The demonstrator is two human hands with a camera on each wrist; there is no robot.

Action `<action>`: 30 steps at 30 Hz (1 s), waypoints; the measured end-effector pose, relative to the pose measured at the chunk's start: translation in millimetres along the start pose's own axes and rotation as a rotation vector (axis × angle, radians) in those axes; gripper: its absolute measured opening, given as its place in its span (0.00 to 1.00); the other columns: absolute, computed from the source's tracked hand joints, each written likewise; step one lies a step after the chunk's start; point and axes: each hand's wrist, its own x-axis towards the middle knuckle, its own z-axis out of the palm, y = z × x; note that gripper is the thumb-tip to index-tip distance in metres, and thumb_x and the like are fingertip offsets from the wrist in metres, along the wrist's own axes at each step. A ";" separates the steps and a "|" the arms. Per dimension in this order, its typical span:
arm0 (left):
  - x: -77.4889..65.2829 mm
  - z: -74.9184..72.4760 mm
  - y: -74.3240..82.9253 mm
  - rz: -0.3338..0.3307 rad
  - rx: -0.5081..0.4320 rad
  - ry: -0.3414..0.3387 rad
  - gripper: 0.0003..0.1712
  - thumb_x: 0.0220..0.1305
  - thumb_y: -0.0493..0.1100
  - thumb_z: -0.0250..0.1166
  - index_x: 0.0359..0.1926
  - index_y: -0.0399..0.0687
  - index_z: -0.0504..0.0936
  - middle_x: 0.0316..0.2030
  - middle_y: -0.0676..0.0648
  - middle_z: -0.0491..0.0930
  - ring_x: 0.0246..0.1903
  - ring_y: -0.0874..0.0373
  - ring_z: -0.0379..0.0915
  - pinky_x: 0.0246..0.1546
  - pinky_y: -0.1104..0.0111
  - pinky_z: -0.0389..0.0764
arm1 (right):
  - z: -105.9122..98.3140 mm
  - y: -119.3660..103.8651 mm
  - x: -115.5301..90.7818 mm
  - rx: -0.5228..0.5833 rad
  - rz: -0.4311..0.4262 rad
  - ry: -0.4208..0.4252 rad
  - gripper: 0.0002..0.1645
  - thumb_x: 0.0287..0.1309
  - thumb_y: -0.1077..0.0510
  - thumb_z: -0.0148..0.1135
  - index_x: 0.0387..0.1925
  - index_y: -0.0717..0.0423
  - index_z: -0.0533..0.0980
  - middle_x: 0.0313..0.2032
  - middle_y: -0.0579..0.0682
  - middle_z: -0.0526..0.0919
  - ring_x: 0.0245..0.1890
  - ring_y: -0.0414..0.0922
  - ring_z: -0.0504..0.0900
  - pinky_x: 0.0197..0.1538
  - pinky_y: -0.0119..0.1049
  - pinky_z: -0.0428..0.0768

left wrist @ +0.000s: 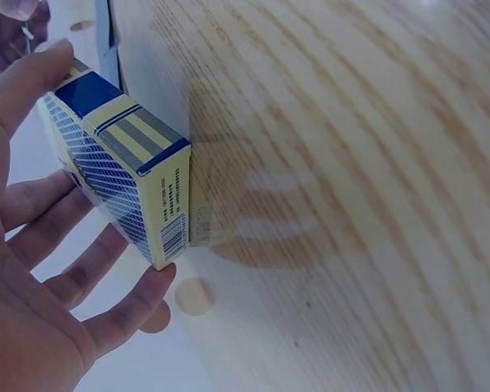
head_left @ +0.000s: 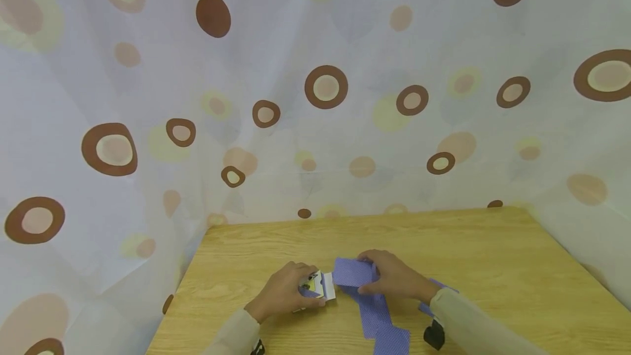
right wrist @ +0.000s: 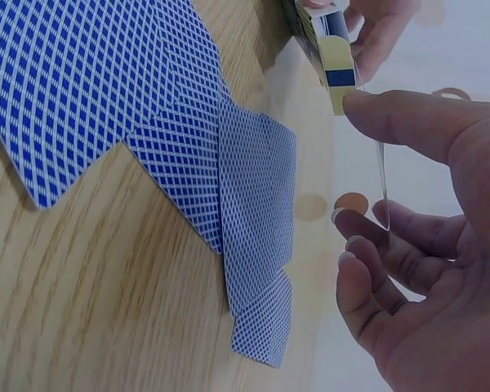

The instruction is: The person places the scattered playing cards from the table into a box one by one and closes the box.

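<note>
My left hand (head_left: 288, 289) grips a playing-card box (left wrist: 163, 204) low over the table, thumb on one edge and fingers along the other side. The box's end flap (head_left: 330, 286) stands out toward the right hand, and a card face shows at that end. In my right hand (head_left: 394, 275) a blue-backed playing card (head_left: 352, 272) is pinched between thumb and fingers, close to the flap. The right wrist view shows this card (right wrist: 383, 180) almost edge-on. Beneath the right hand, blue-patterned cards (right wrist: 257, 188) lie overlapping on the table.
The wooden table (head_left: 493, 256) reaches back to a pale curtain (head_left: 365, 125) with brown and yellow dots, which also hangs at both sides. Another blue card (head_left: 426, 309) lies partly hidden under the right wrist. A loose card (head_left: 393, 341) is at the near edge of view.
</note>
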 end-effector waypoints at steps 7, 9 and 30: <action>1.9 -2.2 -0.7 -0.002 -0.004 0.000 0.47 0.55 0.71 0.73 0.66 0.47 0.79 0.60 0.51 0.81 0.53 0.58 0.72 0.51 0.62 0.77 | 1.8 -6.4 4.9 -0.027 -0.024 -0.006 0.43 0.54 0.46 0.79 0.64 0.64 0.73 0.56 0.53 0.80 0.50 0.47 0.77 0.50 0.45 0.78; 2.2 -1.9 -1.2 -0.003 -0.007 -0.002 0.47 0.55 0.71 0.73 0.67 0.48 0.79 0.60 0.51 0.80 0.53 0.58 0.72 0.51 0.61 0.77 | 2.4 -8.4 5.5 -0.036 -0.029 -0.003 0.43 0.54 0.46 0.79 0.64 0.64 0.73 0.55 0.52 0.80 0.49 0.47 0.77 0.49 0.44 0.78; -0.7 1.1 1.9 -0.007 -0.027 -0.012 0.46 0.55 0.70 0.74 0.66 0.47 0.79 0.60 0.51 0.80 0.54 0.56 0.73 0.50 0.62 0.77 | 13.9 -15.1 4.5 -0.092 -0.042 -0.070 0.42 0.55 0.46 0.79 0.64 0.62 0.73 0.59 0.52 0.78 0.58 0.53 0.76 0.59 0.55 0.75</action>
